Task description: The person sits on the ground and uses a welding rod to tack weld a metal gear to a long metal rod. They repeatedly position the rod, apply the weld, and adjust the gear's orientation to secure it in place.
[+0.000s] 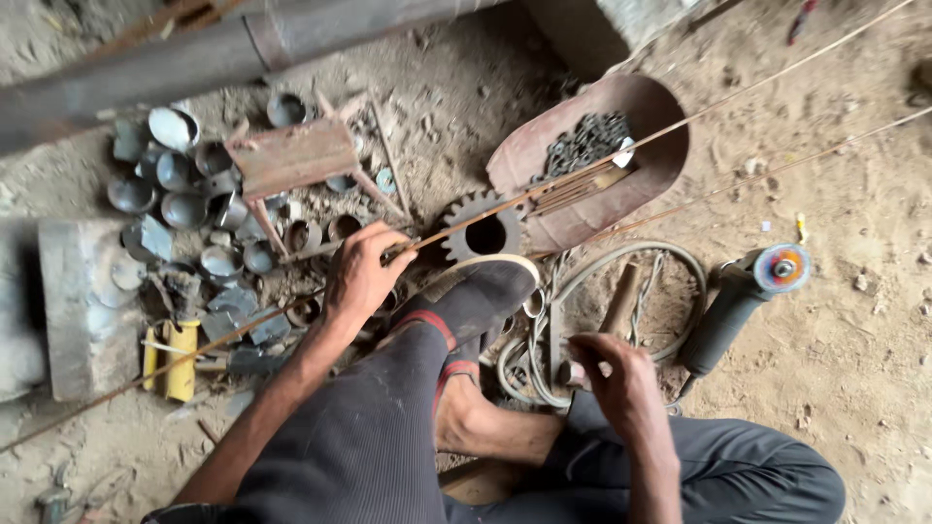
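— The thin metal rod (544, 189) lies slantwise over the dirt floor (854, 359), crossing the toothed gear (482, 231) and the rusty scoop-shaped pan (641, 116).

— Who has it?

— The left hand (361, 277) is closed around it beside the foot (481, 296). The right hand (621, 374) seems curled on a hammer handle (621, 301), though the view is poor there.

— How far along?

— The rod looks whole and uncut; the angle grinder (743, 301) lies untouched, the cut cups (175, 175) heaped aside.
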